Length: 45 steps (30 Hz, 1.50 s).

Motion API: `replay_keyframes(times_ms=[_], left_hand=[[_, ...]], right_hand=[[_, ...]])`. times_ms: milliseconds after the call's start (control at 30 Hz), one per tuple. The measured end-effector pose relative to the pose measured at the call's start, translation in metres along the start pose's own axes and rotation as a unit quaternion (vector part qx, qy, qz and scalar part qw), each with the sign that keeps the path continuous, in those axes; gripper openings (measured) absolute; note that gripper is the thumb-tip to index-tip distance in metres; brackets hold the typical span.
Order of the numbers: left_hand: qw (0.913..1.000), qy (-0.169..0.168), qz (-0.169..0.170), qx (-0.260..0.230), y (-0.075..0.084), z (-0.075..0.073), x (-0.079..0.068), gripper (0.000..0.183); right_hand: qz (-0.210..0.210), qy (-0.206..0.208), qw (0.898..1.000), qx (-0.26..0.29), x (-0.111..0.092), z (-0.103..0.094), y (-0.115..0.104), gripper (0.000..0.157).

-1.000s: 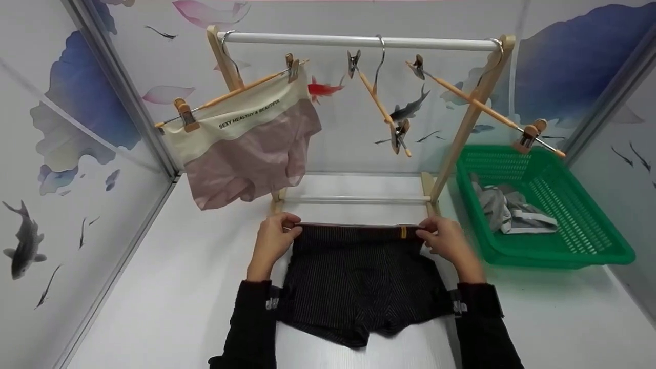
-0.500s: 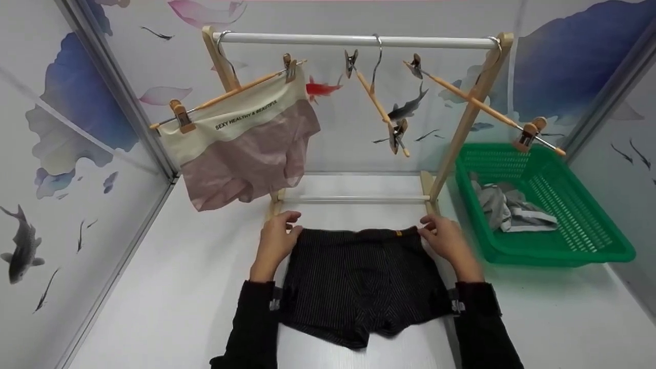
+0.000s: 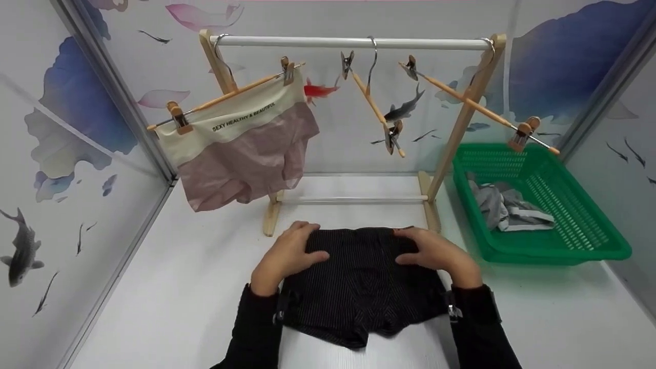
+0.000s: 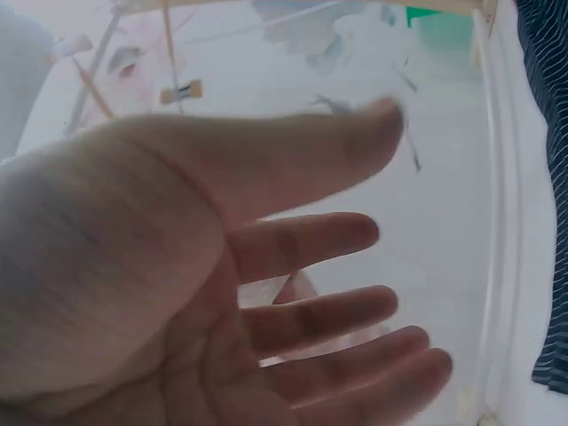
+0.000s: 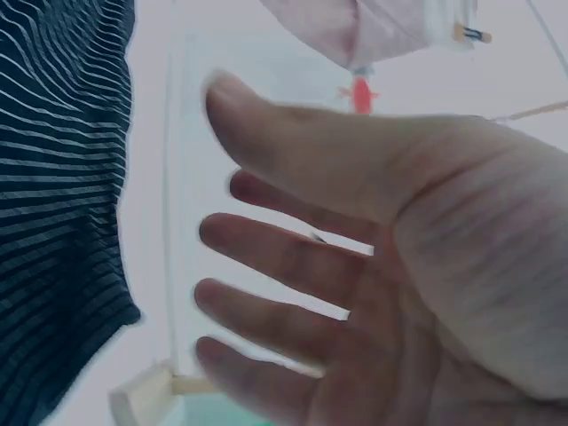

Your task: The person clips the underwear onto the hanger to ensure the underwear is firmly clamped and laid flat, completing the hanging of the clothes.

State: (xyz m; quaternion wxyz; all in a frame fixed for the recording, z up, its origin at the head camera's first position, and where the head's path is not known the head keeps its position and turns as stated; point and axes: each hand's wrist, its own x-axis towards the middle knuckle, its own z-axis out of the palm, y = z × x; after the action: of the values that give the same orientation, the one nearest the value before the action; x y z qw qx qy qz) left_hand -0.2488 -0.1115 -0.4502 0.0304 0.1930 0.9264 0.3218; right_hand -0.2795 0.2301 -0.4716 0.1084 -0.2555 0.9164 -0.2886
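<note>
While the left grip (image 3: 288, 252) and right grip (image 3: 433, 249) are both spread, the striped shorts (image 3: 365, 287) lie on the bench (image 3: 174, 307) between them, a green basket (image 3: 558, 254) beyond the right grip.

"SEXY HEALTHY & BEAUTIFUL" across the cream waistband (image 3: 236, 124) of pink shorts (image 3: 256, 159)

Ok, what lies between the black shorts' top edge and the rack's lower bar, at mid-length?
Only bare white table between the black shorts and the lower bar; the head view shows it.
</note>
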Motion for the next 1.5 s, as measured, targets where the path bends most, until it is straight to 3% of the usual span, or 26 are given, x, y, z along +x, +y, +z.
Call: replay_keyframes(times_ms=[100,200,367,633,1033,1167,1300,1500], left_hand=[[0.9964,-0.078,-0.032,0.011,0.0,0.013,0.005,0.082],[0.9868,-0.14,-0.076,0.033,-0.002,0.024,0.009,0.095],[0.9764,-0.18,-0.107,0.055,-0.006,0.036,0.013,0.1],[0.9771,-0.176,-0.101,0.062,-0.013,0.043,0.019,0.094],[0.9846,-0.148,-0.081,0.045,-0.023,0.052,0.024,0.094],[0.9863,-0.145,-0.072,0.033,-0.027,0.052,0.025,0.092],[0.9875,-0.141,-0.064,0.03,-0.029,0.053,0.027,0.089],[0.9885,-0.135,-0.052,0.044,-0.022,0.051,0.025,0.084]], right_hand=[[0.031,-0.047,0.998,0.004,0.005,0.008,0.001,0.07],[0.062,-0.074,0.995,-0.005,0.009,0.015,0.003,0.078],[0.105,-0.107,0.989,-0.004,0.01,0.02,0.004,0.093],[0.125,-0.138,0.982,0.018,0.01,0.022,0.007,0.103],[0.107,-0.099,0.989,0.032,0.006,0.019,0.038,0.103],[0.127,-0.088,0.988,-0.019,0.005,0.016,0.027,0.099],[0.121,-0.084,0.987,-0.066,0.003,0.011,0.01,0.084],[0.087,-0.093,0.991,-0.043,-0.004,0.004,-0.009,0.071]])
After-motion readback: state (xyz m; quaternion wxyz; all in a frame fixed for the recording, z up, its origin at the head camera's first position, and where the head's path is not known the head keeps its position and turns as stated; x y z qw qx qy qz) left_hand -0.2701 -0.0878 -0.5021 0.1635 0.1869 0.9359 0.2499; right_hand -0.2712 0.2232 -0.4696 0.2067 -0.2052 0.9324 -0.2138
